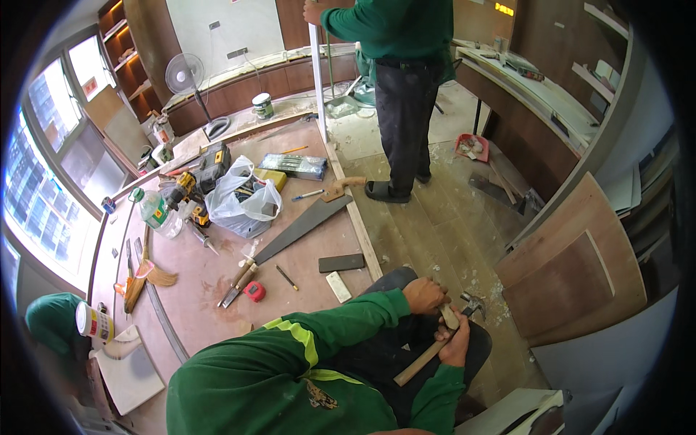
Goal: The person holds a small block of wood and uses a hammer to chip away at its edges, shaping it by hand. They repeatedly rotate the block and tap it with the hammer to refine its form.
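Observation:
My right hand (456, 342), lower over my lap, is wrapped around a hammer with a wooden handle (419, 364). Its metal head (473, 307) shows beyond the fingers. Just above, my left hand (426, 296) is closed at the upper end of a short, pale wooden piece (449, 317), which lies between both hands. The fingers partly cover where these pieces meet. On the board to the left lie a dark oblong block (341, 263), a white block (338, 287), a pencil (287, 278), a red tape measure (254, 291) and wooden-handled chisels (241, 281).
A handsaw (304, 226) lies across the board (210, 264). Behind it are a plastic bag (243, 199), yellow drills (187, 192) and a bottle (152, 210). A co-worker (406, 94) stands ahead, holding a white strip (317, 80). A curved panel (580, 268) leans at right.

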Available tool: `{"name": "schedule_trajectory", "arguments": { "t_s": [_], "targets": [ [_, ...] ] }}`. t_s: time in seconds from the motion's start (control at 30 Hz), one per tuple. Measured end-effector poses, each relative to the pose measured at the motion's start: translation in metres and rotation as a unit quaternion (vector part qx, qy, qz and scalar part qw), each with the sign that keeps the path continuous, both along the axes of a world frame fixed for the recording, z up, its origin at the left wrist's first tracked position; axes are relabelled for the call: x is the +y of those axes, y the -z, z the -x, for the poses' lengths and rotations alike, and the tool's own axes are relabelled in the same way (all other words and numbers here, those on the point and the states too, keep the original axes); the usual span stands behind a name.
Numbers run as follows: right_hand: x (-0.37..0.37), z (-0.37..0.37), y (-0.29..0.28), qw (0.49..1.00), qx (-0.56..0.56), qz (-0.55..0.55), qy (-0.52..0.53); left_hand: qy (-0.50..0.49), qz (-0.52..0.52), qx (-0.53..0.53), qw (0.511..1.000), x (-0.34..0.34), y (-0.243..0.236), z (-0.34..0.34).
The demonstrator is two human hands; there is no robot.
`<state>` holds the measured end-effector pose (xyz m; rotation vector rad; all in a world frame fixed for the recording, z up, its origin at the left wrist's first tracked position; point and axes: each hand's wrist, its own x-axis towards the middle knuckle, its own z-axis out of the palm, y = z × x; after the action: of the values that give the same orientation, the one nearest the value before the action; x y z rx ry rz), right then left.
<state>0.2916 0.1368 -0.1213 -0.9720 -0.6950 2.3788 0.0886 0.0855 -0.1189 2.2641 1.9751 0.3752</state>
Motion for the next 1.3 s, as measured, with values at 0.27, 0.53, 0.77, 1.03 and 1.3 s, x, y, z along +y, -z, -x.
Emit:
{"name": "schedule_trajectory", "arguments": {
  "t_s": [0.27,0.53,0.77,1.03,1.3],
  "targets": [
    [-0.002,0.002,-0.006,1.000,0.012,0.018,0.016,0.012,0.008,-0.009,1.000,0.004,-0.002,0.004],
    [0.000,0.002,-0.005,0.999,0.019,0.022,0.023,0.027,0.019,-0.022,0.999,0.006,-0.005,0.007],
    [0.000,0.002,-0.007,0.999,0.014,0.017,0.023,0.021,0.010,-0.038,0.999,0.007,-0.007,0.006],
    [0.002,0.002,0.001,0.999,0.017,0.028,0.025,0.032,0.006,-0.025,0.999,0.006,-0.008,0.006],
    [0.003,0.000,0.006,0.999,0.030,0.027,0.021,0.033,-0.001,-0.022,0.999,0.006,-0.006,0.006]
  ]
}}
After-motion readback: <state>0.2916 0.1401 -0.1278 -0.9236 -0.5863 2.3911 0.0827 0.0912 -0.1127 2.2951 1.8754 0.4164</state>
